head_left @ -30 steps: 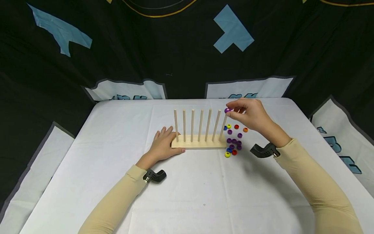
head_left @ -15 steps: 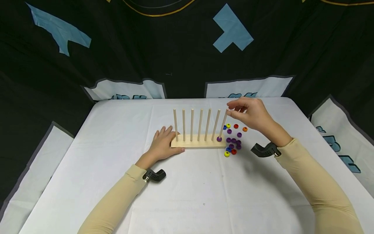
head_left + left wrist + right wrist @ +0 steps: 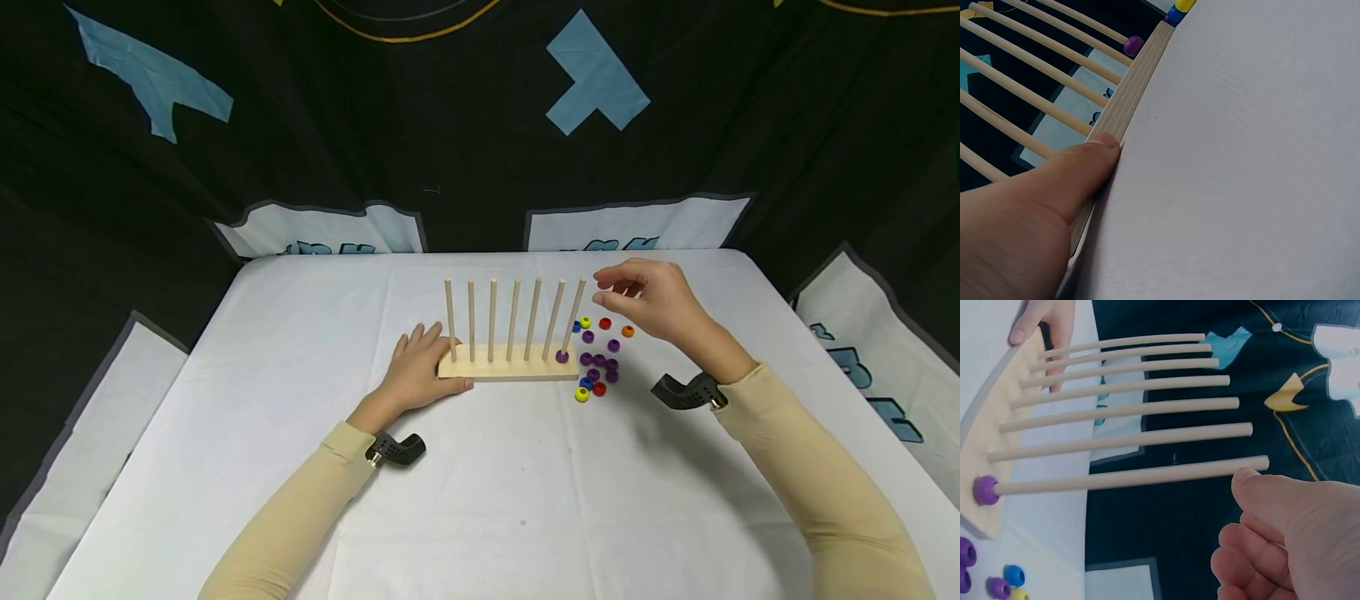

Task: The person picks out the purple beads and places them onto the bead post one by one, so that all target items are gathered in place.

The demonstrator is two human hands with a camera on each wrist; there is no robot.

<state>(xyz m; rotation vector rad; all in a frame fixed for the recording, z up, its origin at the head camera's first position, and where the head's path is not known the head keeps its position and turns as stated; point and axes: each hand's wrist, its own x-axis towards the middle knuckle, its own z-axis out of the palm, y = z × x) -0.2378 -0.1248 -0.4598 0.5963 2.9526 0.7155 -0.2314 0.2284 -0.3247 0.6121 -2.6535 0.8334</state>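
A pale wooden pegboard (image 3: pixel 517 372) carries a row of several upright wooden pegs (image 3: pixel 492 321). My left hand (image 3: pixel 414 371) grips its left end, the thumb along the front edge (image 3: pixel 1127 103) and the other fingers behind. One purple bead (image 3: pixel 562 357) sits at the foot of the rightmost peg, threaded on it; the right wrist view shows the same purple bead (image 3: pixel 985 490) against the base. My right hand (image 3: pixel 651 298) is in the air just right of that peg's top, fingers loosely bent, holding nothing.
Loose beads lie right of the pegboard: several purple beads (image 3: pixel 598 360), two yellow beads (image 3: pixel 582 395), two red beads (image 3: pixel 604 323), blue beads (image 3: pixel 587 383) and an orange bead (image 3: pixel 627 331). A white cloth (image 3: pixel 480 500) covers the table; a black curtain (image 3: pixel 480 125) hangs behind.
My right hand let go of a purple bead at the rightmost peg's top, and the bead dropped to the base. The hand then drew back to the right. My left hand stayed put.
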